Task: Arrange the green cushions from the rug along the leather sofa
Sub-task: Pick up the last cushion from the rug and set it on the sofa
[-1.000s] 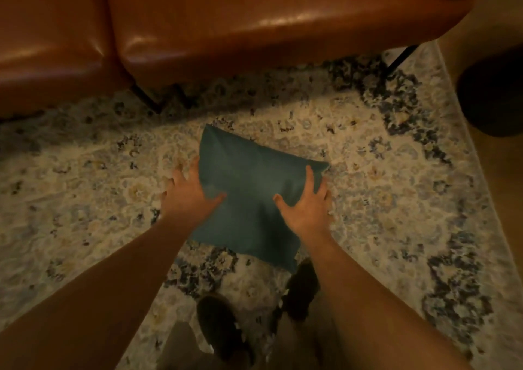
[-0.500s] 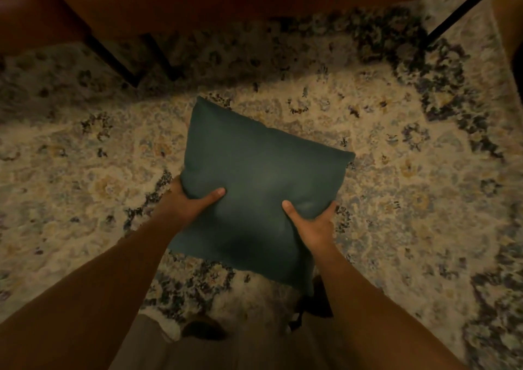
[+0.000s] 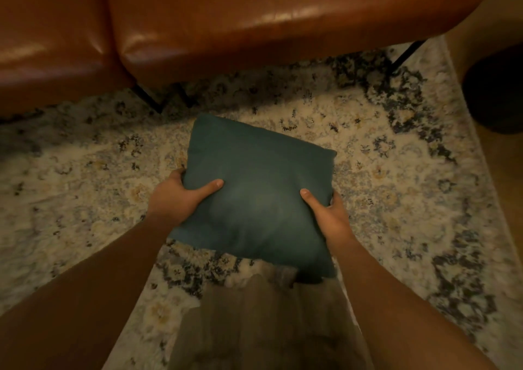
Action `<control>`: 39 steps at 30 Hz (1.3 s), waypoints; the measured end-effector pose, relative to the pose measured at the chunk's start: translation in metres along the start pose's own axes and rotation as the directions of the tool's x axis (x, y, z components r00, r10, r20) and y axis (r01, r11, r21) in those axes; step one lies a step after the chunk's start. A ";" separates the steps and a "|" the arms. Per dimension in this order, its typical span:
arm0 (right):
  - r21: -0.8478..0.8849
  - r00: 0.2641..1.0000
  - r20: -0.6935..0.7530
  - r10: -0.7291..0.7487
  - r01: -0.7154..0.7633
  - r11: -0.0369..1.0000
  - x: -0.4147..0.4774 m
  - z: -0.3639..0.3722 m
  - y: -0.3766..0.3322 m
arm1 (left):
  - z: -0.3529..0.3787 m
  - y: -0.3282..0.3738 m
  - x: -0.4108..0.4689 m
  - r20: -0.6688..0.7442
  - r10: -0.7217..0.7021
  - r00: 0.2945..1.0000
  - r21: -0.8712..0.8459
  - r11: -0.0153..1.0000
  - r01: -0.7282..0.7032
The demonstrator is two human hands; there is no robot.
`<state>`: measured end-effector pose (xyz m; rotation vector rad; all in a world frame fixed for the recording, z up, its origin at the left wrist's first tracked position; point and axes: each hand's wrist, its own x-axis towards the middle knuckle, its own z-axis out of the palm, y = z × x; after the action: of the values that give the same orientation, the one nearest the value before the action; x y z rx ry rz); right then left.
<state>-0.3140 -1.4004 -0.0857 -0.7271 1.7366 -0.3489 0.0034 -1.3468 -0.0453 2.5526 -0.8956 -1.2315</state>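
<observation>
A square dark green cushion (image 3: 256,197) is held in front of me above the patterned rug (image 3: 396,177). My left hand (image 3: 181,197) grips its left edge, thumb on top and fingers hidden beneath. My right hand (image 3: 325,214) grips the right edge the same way. The brown leather sofa (image 3: 254,21) fills the top of the view, its two seat cushions bare, its front edge just beyond the cushion.
Thin black sofa legs (image 3: 147,98) stand on the rug under the seat. A dark round object (image 3: 495,92) sits on the bare floor at the right, past the rug's edge. My trouser legs (image 3: 254,327) show below the cushion.
Both hands went from resting flat on the cushion on the rug to gripping its sides and lifting it. The view has since tilted up, bringing the sofa seat back in.
</observation>
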 end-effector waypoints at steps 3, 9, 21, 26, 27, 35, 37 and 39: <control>0.058 0.993 0.105 0.056 -0.062 0.996 -0.032 -0.033 -0.043 | -0.052 0.030 -0.027 0.013 0.024 1.000 -0.014 1.000 -0.023; 0.131 0.926 0.372 0.071 -0.128 0.983 -0.099 -0.080 -0.117 | -0.148 0.082 -0.081 0.082 0.068 0.994 -0.045 0.997 -0.064; 0.003 0.935 0.354 -0.002 0.001 1.000 -0.235 -0.130 -0.239 | -0.304 0.146 -0.201 0.033 0.216 0.976 -0.006 0.976 -0.216; -0.001 0.928 0.370 -0.039 0.042 0.999 -0.276 -0.140 -0.268 | -0.353 0.156 -0.241 -0.138 0.244 0.960 -0.091 0.962 -0.258; 0.025 0.926 0.376 -0.043 0.037 0.999 -0.284 -0.141 -0.273 | -0.361 0.158 -0.248 -0.155 0.230 0.961 -0.144 0.957 -0.253; 0.254 0.957 0.250 -0.149 0.084 0.964 -0.299 -0.158 -0.328 | -0.392 0.175 -0.281 -0.225 0.102 0.969 -0.606 0.764 -0.221; 0.282 0.961 0.184 -0.206 0.149 0.948 -0.302 -0.165 -0.346 | -0.386 0.187 -0.287 -0.257 0.143 0.956 -0.580 0.768 -0.271; 0.306 0.953 0.138 -0.268 0.216 0.927 -0.301 -0.173 -0.360 | -0.378 0.201 -0.293 -0.303 0.237 0.923 -0.404 0.846 -0.350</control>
<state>-0.3297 -1.5086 0.4027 -0.7365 1.3908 -0.6735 0.0605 -1.3765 0.4693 2.0437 -0.7972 -0.8838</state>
